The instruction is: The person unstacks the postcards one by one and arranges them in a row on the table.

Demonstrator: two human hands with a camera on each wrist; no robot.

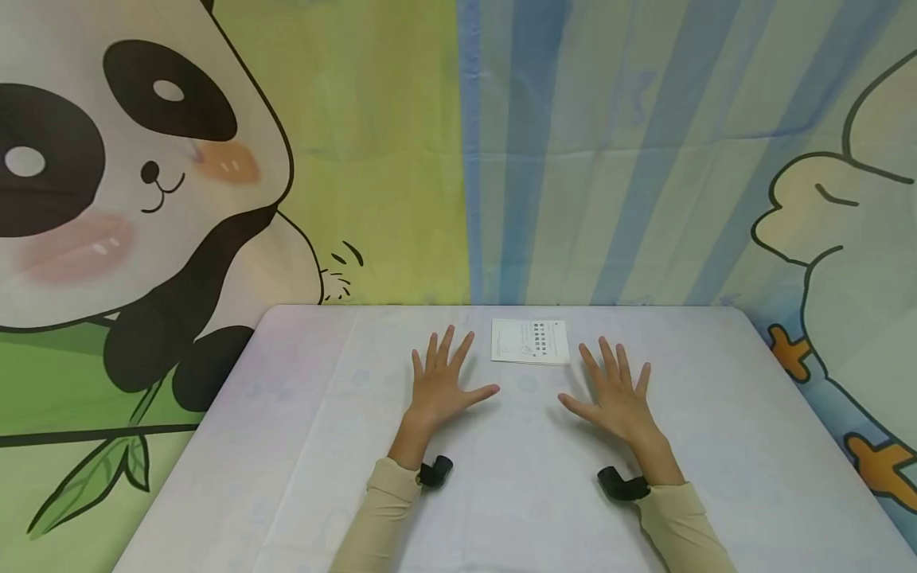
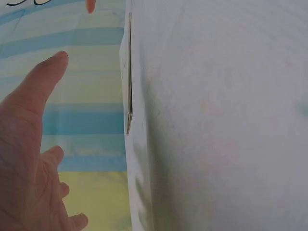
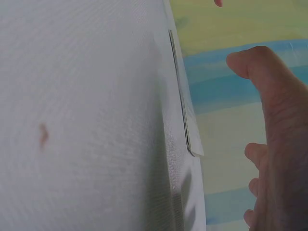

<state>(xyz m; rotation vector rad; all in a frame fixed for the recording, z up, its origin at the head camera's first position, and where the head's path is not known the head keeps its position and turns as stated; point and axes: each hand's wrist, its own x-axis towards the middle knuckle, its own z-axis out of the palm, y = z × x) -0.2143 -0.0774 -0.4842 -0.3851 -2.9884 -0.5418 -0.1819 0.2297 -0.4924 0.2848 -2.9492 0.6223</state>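
A thin white booklet (image 1: 530, 341) with rows of dark printed characters lies flat near the far edge of the table. My left hand (image 1: 440, 390) is spread over the table to the left of the booklet, fingers straight and thumb pointing right, holding nothing. Mirroring it on the right, my right hand (image 1: 614, 398) has its fingers fanned out and its thumb toward the middle, also holding nothing. Both wrist views show the booklet (image 2: 128, 72) edge-on, beyond the thumb of the left hand (image 2: 29, 144) and that of the right hand (image 3: 284, 134).
A white cloth covers the table (image 1: 516, 509). Behind it hangs a printed curtain (image 1: 387, 159) with a panda on the left and a pale cartoon figure on the right. Each wrist wears a black camera mount (image 1: 622, 484).
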